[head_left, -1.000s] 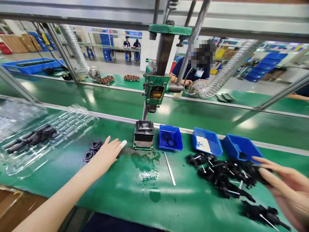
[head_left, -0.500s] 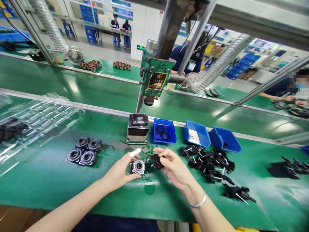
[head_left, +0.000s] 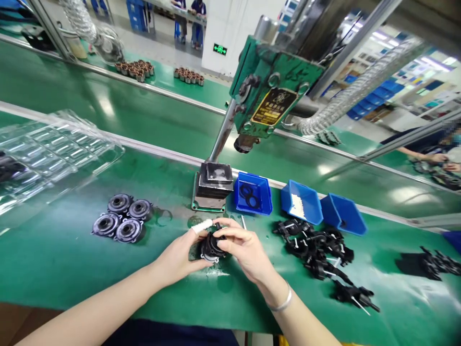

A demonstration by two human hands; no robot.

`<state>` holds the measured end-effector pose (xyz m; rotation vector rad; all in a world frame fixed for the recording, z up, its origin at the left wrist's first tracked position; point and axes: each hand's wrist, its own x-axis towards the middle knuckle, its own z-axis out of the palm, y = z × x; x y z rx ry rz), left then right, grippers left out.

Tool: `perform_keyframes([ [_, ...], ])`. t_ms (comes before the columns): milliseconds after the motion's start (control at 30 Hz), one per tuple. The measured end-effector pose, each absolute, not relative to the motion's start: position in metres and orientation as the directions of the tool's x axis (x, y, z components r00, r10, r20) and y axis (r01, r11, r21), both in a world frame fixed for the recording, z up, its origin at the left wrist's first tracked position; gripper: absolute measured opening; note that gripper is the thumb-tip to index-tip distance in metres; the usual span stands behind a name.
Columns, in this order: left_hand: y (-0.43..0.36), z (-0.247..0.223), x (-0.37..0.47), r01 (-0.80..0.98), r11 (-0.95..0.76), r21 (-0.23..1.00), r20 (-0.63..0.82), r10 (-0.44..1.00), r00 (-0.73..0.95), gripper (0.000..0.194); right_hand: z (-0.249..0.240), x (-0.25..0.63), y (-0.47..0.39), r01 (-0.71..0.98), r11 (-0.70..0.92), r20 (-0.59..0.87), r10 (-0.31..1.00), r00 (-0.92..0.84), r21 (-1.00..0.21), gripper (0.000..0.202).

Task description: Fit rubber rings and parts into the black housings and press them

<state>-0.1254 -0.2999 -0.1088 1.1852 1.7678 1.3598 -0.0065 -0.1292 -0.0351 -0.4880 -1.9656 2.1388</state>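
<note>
My left hand, with a white cover on one finger, is closed around a round motor housing, whose pale lugged rim shows at the bottom. From the other side my right hand grips a black plastic cover between thumb and fingers. The cover lies over the housing's top face and hides it; whether it is fully seated I cannot tell. Left of my hands, several similar round housings sit together on the green bench. Black plastic parts with white stubs are heaped to the right.
Behind my hands stands a press block below a green press head. Blue bins hold black rings, small white pieces and a dark item. Clear plastic trays lie left. A co-worker's hands are far right.
My right hand has moved left and set the black cover over the housing in my left hand. The housing's open face is now covered. The camera view has shifted and tilted slightly.
</note>
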Motion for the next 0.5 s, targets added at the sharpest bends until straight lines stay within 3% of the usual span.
perform_keyframes([
  [100,-0.300,-0.109,-0.126,0.324,0.052,0.945,0.087,0.913,-0.399,0.079,-0.033,-0.001,-0.131,-0.006,0.196,0.071,0.326,-0.943,-0.981,0.012],
  [200,-0.301,-0.109,-0.125,0.380,0.010,0.925,0.140,0.920,-0.366,0.081,-0.036,0.005,-0.137,-0.031,0.424,0.169,0.292,-0.941,-0.905,0.023],
  [333,-0.300,-0.112,-0.123,0.495,0.001,0.869,0.208,0.906,-0.368,0.084,-0.049,0.009,-0.146,0.012,0.537,0.194,0.325,-0.926,-0.843,0.039],
  [500,-0.298,-0.110,-0.122,0.538,-0.072,0.840,0.297,0.890,-0.345,0.068,-0.060,0.012,-0.155,0.033,0.554,0.231,0.400,-0.887,-0.832,0.031],
])
